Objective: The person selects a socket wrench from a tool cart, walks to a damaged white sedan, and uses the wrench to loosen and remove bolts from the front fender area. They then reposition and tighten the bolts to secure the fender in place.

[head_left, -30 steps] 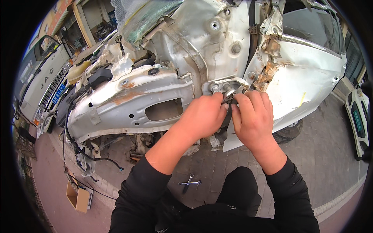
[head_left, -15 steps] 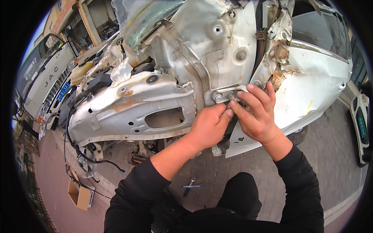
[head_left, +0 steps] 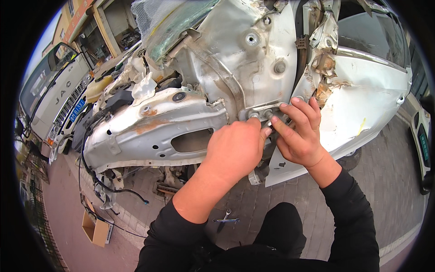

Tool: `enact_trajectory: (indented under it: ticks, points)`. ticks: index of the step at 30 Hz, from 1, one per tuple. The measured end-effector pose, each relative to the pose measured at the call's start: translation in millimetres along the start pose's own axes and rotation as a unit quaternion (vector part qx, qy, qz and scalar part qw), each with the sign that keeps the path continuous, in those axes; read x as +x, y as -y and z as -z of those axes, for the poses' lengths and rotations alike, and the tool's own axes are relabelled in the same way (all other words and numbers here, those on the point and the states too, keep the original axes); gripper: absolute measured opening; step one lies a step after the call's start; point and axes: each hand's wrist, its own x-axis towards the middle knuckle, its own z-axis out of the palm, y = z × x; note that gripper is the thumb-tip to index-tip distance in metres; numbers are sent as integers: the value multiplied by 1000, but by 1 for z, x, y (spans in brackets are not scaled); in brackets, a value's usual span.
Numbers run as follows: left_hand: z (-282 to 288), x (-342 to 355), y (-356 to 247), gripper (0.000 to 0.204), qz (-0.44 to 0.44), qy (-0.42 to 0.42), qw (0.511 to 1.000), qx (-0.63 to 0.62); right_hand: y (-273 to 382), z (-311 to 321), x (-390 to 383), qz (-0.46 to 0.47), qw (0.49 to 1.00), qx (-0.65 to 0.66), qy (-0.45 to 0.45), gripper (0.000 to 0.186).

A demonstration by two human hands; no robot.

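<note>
Bolted hinge bracket (head_left: 265, 113) sat on the stripped white car body (head_left: 235, 59), just beside the crumpled door (head_left: 367, 99). We judged it stiff, heavy steel, gritty with rust, best gripped at its bolt heads and edges. Our left hand (head_left: 235, 149) was curled, fingertips pinching at the bracket; our right hand (head_left: 299, 133) spread its fingers over it. Half a second earlier our view sat slightly farther back; both hands stayed on the bracket.
</note>
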Motion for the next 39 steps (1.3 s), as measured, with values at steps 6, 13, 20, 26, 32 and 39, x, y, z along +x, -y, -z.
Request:
enact_trajectory:
  ticks: [6, 13, 20, 26, 32, 39]
  points:
    - [16, 3, -10, 33, -43, -49, 997, 34, -2, 1, 0, 5, 1000, 22, 2, 48]
    - [-62, -9, 13, 35, -6, -106, 954, -282, -2, -1, 1, -33, 999, 20, -11, 32]
    - [-124, -5, 5, 29, -28, -202, 880, -430, 4, 3, 9, -51, 999, 15, -10, 18]
    - [-19, -6, 15, 28, -45, -58, 983, -171, 2, 17, 21, -47, 997, -35, 51, 22]
    - [3, -6, 2, 25, -29, -13, 999, -30, 3, 6, 18, -70, 997, -13, 22, 21]
    - [-110, -7, 3, 25, -48, -180, 907, -377, 1, 0, 13, -24, 999, -32, 12, 16]
